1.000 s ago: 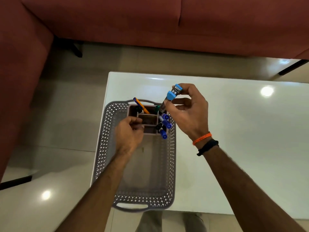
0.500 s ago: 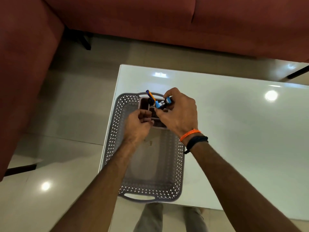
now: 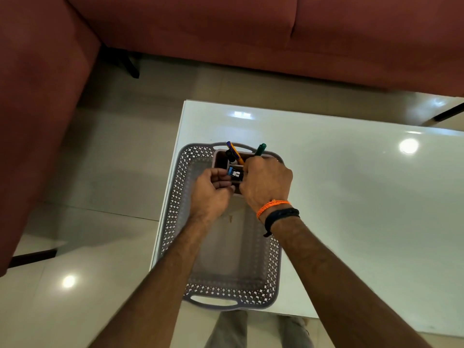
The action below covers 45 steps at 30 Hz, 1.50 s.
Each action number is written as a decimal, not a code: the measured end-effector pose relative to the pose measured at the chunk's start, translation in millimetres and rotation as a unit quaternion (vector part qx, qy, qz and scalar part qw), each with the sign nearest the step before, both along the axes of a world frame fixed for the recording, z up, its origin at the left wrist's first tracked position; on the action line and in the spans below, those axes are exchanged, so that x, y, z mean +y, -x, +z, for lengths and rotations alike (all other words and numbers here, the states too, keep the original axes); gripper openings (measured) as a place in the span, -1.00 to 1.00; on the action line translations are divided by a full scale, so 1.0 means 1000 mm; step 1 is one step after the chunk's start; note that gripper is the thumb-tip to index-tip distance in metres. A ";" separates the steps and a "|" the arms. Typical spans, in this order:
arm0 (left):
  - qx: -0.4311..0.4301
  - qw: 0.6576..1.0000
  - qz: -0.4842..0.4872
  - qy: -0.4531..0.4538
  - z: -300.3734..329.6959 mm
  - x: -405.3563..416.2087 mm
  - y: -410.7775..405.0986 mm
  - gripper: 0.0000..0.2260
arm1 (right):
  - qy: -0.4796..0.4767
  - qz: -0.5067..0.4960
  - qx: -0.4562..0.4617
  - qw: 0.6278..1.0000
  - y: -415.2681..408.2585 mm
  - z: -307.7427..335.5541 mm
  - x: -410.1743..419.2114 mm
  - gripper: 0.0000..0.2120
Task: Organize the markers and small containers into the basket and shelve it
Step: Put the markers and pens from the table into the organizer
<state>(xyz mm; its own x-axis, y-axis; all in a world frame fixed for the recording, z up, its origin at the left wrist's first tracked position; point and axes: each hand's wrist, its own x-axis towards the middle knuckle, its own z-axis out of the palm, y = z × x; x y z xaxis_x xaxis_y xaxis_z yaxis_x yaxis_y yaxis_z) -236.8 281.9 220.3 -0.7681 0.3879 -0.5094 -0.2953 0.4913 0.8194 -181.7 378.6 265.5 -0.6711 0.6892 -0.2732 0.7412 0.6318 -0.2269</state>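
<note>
A grey perforated basket (image 3: 173, 217) sits on the left end of the white table (image 3: 351, 197). At its far end stands a small mauve divided organizer (image 3: 219, 159). An orange and blue pen (image 3: 234, 151) and a green marker (image 3: 260, 149) stick up out of it. A small blue and black object (image 3: 233, 173) lies in the organizer's middle compartment. My left hand (image 3: 211, 194) grips the organizer's near left side. My right hand (image 3: 266, 182) curls over the organizer's right part with its fingers against the blue object. It hides the other markers there.
A red sofa (image 3: 251, 33) runs along the far side, and its other section (image 3: 37, 96) stands at the left. Tiled floor (image 3: 113, 172) lies between the sofa and the table's left edge. The near half of the basket holds nothing.
My right hand has come down from above the table and lowered the blue object into the organizer's middle compartment. My left hand has stayed on the organizer.
</note>
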 end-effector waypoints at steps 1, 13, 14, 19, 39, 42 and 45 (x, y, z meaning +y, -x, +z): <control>0.000 1.000 -0.001 0.001 0.000 0.000 0.000 -0.69 | 0.002 0.002 -0.003 1.000 0.000 0.000 0.000 -0.78; -0.009 1.000 0.000 0.029 0.019 0.002 0.011 -0.72 | 0.107 -0.133 0.241 0.955 -0.021 0.016 0.012 -0.85; -0.002 0.999 0.001 0.034 0.021 0.002 0.014 -0.71 | 0.116 -0.162 0.263 0.944 -0.024 0.017 0.015 -0.87; 0.052 0.994 0.008 0.092 0.032 -0.002 0.023 -0.70 | 0.142 -0.259 0.280 0.914 -0.041 0.007 0.023 -0.92; 0.039 0.983 -0.092 0.151 0.019 0.014 0.010 -0.57 | 0.259 -0.359 0.297 0.846 -0.055 -0.018 0.020 -0.59; 0.026 0.985 -0.093 0.146 0.016 0.012 0.009 -0.51 | 0.272 -0.354 0.289 0.847 -0.058 -0.021 0.019 -0.66; 0.000 0.986 -0.097 0.137 0.016 0.010 0.013 -0.49 | 0.290 -0.360 0.277 0.842 -0.060 -0.021 0.020 -0.62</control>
